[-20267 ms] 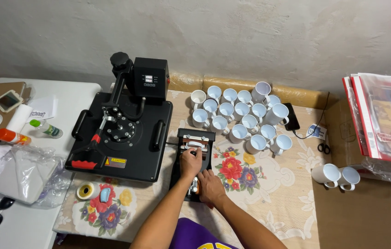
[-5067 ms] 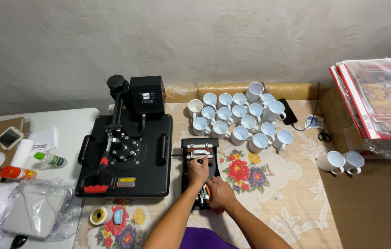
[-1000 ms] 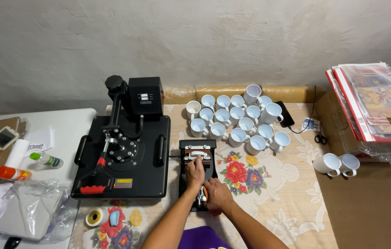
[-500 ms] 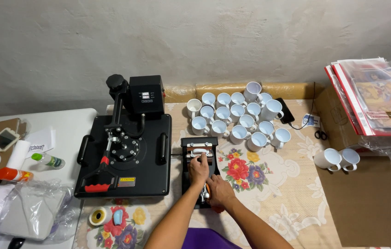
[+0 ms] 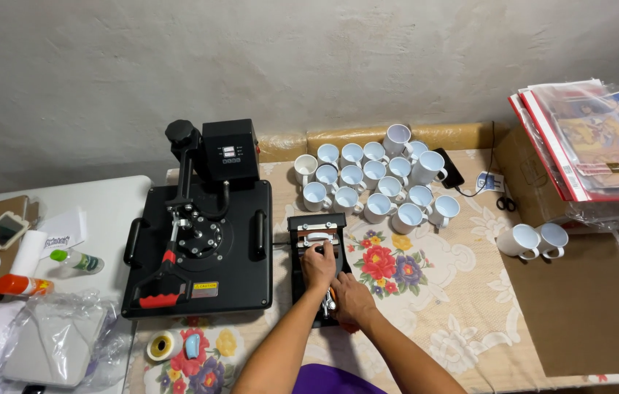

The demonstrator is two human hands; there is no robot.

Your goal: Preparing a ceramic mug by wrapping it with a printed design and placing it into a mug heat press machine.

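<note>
Rough plastered wall backs a tabletop [image 5: 470, 306] covered with a floral cloth. At its centre lies a small black mug press [image 5: 316, 255], long axis running from the person toward the wall. The left hand [image 5: 319, 264] rests on the middle of the press, fingers curled over the white cylindrical part clamped there; whether they actually close on it cannot be told. The right hand [image 5: 351, 299] sits at the near end of the press, closed around the lever handle, so the press lies directly ahead of both grips and the right one is nearer the person.

Just left of it stands a large flat heat press [image 5: 203, 248] with a red-tipped handle. Beyond the mug press, toward the wall, a cluster of white mugs [image 5: 375, 182] stands upright, all empty as far as can be seen. Two more white mugs [image 5: 532, 241] stand well apart to the right, near a brown cardboard sheet [image 5: 586, 306] and a stack of printed sheets [image 5: 594, 138]. A tape roll [image 5: 161, 345] lies near the left front edge.
</note>
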